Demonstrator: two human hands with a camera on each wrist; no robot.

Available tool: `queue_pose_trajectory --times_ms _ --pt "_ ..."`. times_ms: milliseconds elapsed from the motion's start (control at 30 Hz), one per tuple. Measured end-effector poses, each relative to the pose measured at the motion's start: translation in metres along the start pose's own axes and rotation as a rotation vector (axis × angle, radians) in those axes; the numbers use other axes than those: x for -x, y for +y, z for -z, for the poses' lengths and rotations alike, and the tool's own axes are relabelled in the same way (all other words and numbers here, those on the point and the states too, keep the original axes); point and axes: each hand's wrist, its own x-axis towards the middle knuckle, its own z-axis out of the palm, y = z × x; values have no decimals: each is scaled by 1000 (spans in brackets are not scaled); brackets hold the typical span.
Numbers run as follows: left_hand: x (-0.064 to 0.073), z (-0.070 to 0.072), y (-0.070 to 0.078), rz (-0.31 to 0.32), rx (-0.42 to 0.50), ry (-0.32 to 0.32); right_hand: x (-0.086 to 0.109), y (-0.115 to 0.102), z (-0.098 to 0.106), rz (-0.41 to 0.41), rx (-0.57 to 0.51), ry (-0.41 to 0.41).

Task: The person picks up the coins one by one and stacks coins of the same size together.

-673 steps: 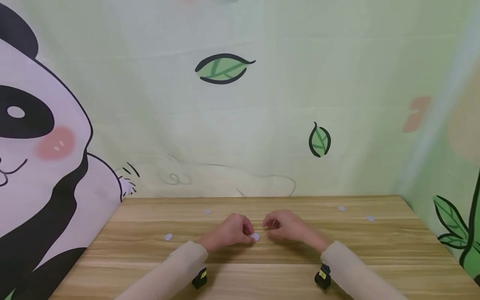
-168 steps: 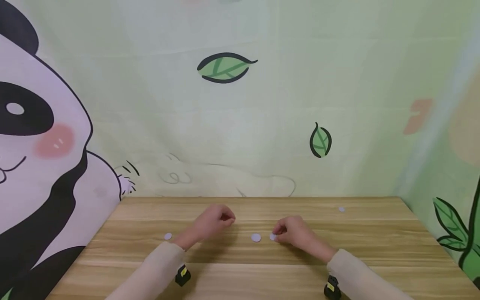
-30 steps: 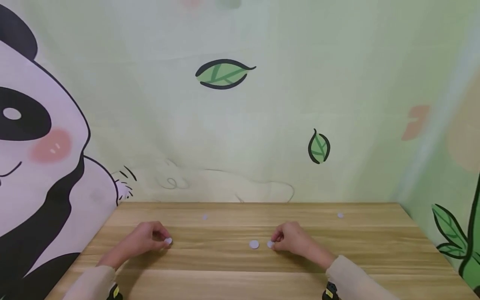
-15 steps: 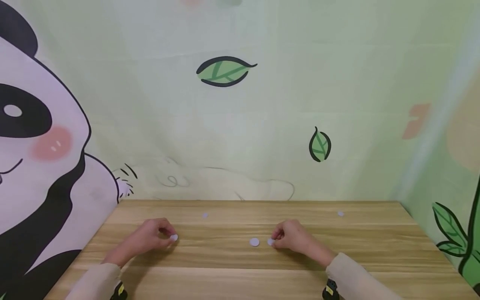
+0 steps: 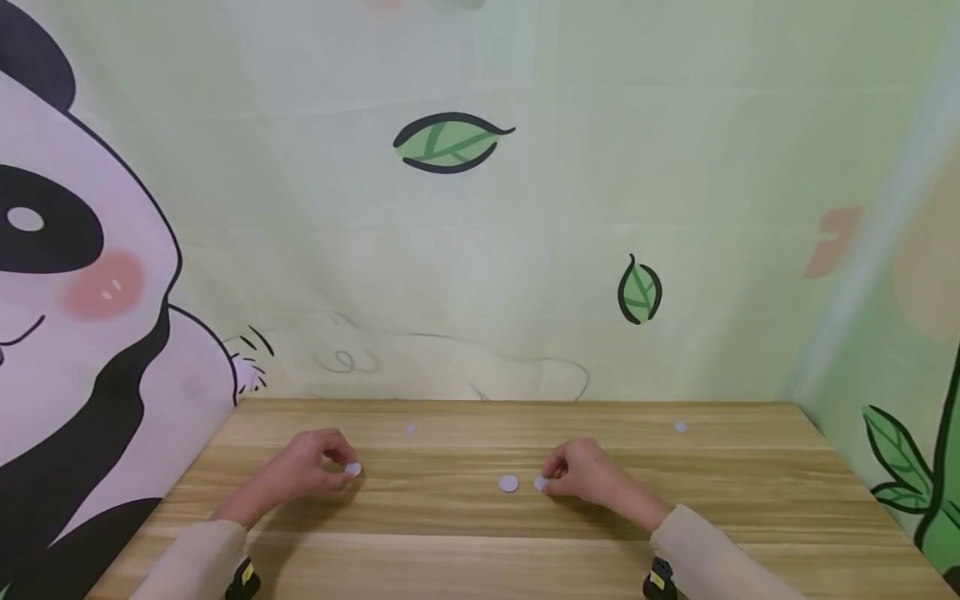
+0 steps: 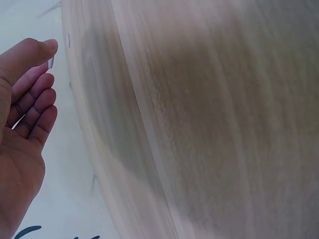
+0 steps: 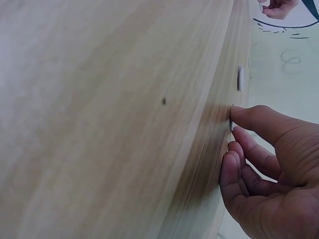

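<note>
My left hand point(image 5: 311, 465) pinches a small white round disc point(image 5: 352, 470) between thumb and fingertips, over the left part of the wooden table. In the left wrist view that disc point(image 6: 51, 63) shows as a thin edge beside the thumb. My right hand point(image 5: 592, 477) rests low at the tabletop, right of centre, its thumb and fingertips pinching another white disc point(image 5: 541, 483). Just left of it a third white disc point(image 5: 508, 483) lies flat on the table; its edge point(image 7: 240, 78) looks thicker in the right wrist view.
Two more white discs lie towards the back of the table point(image 5: 450, 550): one disc point(image 5: 410, 429) left of centre, one disc point(image 5: 681, 427) at the right. Behind the table's far edge hangs a green cloth point(image 5: 570, 167) printed with a panda and leaves.
Over the last second my left hand has carried its disc slightly right; earlier that disc lay on the table's left. The right hand stays in place. The far-right disc seen at first is gone from its spot.
</note>
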Motion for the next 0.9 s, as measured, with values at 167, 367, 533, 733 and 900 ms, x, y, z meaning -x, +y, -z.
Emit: queue_pose_trajectory --times_ms 167,367,533,733,900 --pt "-2 -1 4 -37 -21 2 1 -1 0 -18 -4 -2" --pt "-3 -2 10 -70 -46 20 1 -3 2 -17 4 -1" --pt "-5 -1 17 -87 -72 24 1 -4 1 -17 6 -1" --pt "-10 -4 25 -101 -64 20 -1 -2 0 -17 10 6" --pt "-15 -10 30 -116 -64 25 0 -2 0 -14 17 5"
